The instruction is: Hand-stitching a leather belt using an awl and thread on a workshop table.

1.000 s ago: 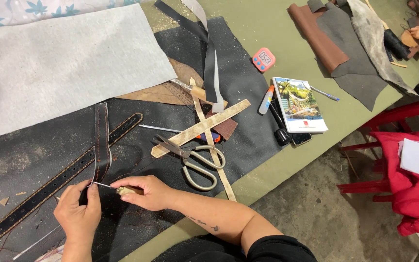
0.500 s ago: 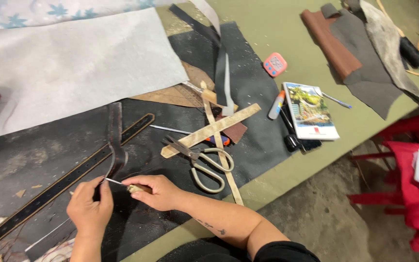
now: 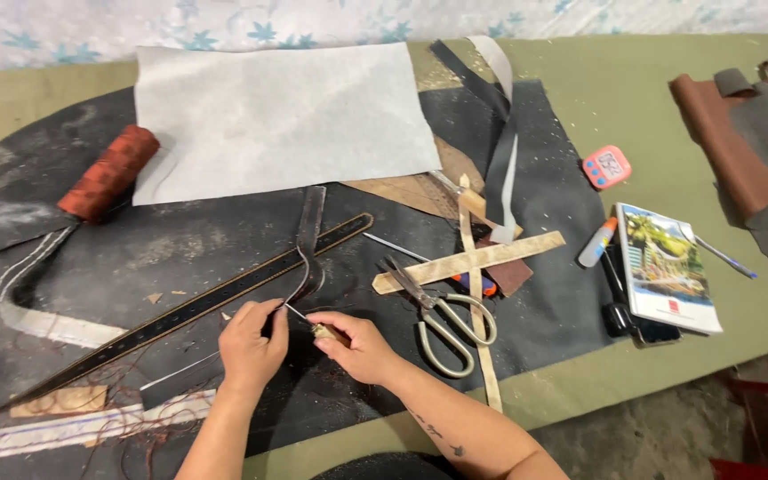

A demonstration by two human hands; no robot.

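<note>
A dark leather strap (image 3: 306,258) is being pinched in the grip of the left hand (image 3: 251,348) on the black-covered surface (image 3: 180,240), while an awl (image 3: 311,322) is being held closed in the right hand (image 3: 357,347), beside scissors (image 3: 437,316).

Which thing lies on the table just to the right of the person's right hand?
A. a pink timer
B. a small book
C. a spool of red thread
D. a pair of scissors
D. The scissors lie with their pale handles close beside the right hand, while the red thread spool is far left, and the pink timer and the book are farther right.
</note>
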